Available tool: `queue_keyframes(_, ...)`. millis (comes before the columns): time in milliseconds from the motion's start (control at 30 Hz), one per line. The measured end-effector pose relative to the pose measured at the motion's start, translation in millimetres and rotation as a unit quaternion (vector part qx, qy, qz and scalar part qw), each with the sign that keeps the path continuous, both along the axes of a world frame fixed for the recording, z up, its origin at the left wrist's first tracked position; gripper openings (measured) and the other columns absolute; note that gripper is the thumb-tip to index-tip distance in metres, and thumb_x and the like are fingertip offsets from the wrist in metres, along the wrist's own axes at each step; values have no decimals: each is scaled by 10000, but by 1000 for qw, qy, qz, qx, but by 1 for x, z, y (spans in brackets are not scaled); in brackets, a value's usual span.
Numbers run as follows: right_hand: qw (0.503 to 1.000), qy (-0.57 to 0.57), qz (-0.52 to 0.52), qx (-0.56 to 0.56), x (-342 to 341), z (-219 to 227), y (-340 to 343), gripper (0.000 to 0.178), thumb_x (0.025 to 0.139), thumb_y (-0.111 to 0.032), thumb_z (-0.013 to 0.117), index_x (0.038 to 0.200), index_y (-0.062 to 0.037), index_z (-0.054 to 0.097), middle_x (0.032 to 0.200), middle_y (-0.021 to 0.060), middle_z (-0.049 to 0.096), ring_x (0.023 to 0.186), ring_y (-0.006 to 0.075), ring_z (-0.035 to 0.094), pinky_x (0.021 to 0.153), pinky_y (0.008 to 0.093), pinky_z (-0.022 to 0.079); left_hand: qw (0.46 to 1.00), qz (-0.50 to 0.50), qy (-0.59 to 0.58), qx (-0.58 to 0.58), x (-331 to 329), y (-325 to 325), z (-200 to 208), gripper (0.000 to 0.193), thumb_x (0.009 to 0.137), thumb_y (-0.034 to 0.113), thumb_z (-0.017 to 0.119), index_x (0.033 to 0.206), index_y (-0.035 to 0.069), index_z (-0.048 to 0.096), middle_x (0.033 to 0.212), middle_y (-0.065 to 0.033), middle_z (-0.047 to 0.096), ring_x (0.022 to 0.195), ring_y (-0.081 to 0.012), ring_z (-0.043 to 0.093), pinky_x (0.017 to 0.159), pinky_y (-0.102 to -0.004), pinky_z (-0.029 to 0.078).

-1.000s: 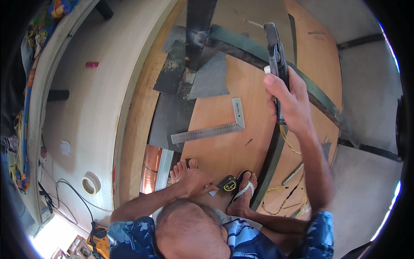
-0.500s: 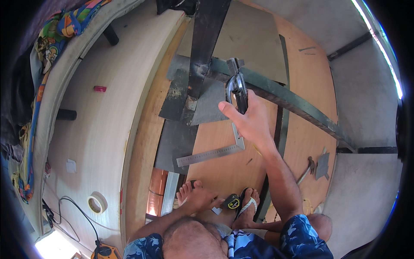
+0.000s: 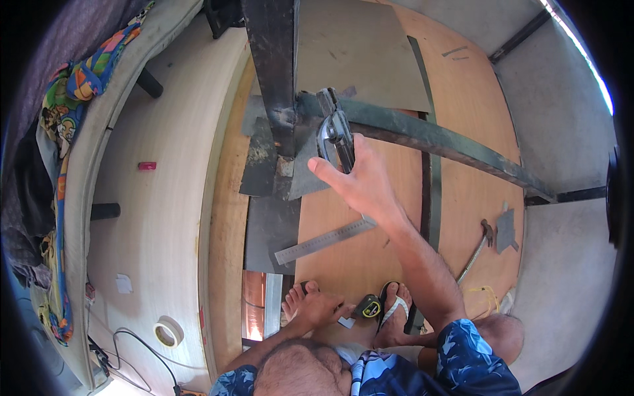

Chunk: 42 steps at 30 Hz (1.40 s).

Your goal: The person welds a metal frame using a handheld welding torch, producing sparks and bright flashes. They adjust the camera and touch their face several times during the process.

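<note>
My right hand (image 3: 363,178) is around the lower end of black-and-silver locking pliers (image 3: 338,132), thumb stretched out to the left. The pliers' jaws are at the dark green metal beam (image 3: 422,135), beside its joint with a dark upright post (image 3: 272,72). My fingers behind the handle are mostly hidden. My left hand (image 3: 319,307) is low by my left foot, fingers curled, with a small dark thing at their tips. Right of it lie a black-and-yellow tape measure (image 3: 368,305) and a small white piece (image 3: 345,322). A steel square (image 3: 323,242) lies below my right hand.
A hammer (image 3: 477,247) and a grey metal scrap (image 3: 506,231) lie at the right. On the pale board at left are masking tape (image 3: 168,332), a small red item (image 3: 146,165) and a black cable (image 3: 142,340). Dark sheets (image 3: 272,228) lie under the post.
The view has shifted, so the beam, post and pliers appear further left. My right hand stays at the pliers, and my left hand stays low near my foot.
</note>
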State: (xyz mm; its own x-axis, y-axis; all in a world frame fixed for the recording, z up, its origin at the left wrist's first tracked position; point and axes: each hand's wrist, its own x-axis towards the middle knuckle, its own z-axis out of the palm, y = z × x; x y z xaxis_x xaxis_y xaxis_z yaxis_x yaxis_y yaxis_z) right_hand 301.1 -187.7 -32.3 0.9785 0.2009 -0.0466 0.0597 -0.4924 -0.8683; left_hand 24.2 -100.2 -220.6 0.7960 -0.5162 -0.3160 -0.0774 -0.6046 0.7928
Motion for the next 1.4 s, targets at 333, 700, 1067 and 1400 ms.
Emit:
queue_keyframes(333,1000,1,13,-17,3,3,1,625,838,-460,863,1032,78,613,699,163,695,641,268,717,634,405,573,1000,10,-1,10,-2,-1,0,454,1052,503,618,880,94,718,873,-154,751,842,-370,740,778,-502,549)
queue_keyframes(700,1000,-10,22,-12,3,-7,-2,657,843,-458,850,1091,93,591,712,189,711,657,325,741,648,433,584,1000,-2,-16,20,-4,-2,-1,458,1047,502,621,867,93,721,846,-150,749,793,-385,732,746,-517,545)
queue_keyframes(1067,1000,0,18,15,4,-8,-5,675,857,-479,843,1068,108,585,726,207,715,664,329,741,656,439,586,999,-11,-5,46,-5,-4,-5,493,1055,527,602,864,88,722,846,-175,745,802,-414,725,753,-525,539)
queue_keyframes(1400,992,-20,91,79,8,1,-3,532,956,-364,791,1276,29,630,937,106,733,826,199,699,719,359,572,998,-7,-23,52,-7,-4,-8,469,1071,500,569,883,92,703,864,-173,756,809,-390,742,739,-518,563)
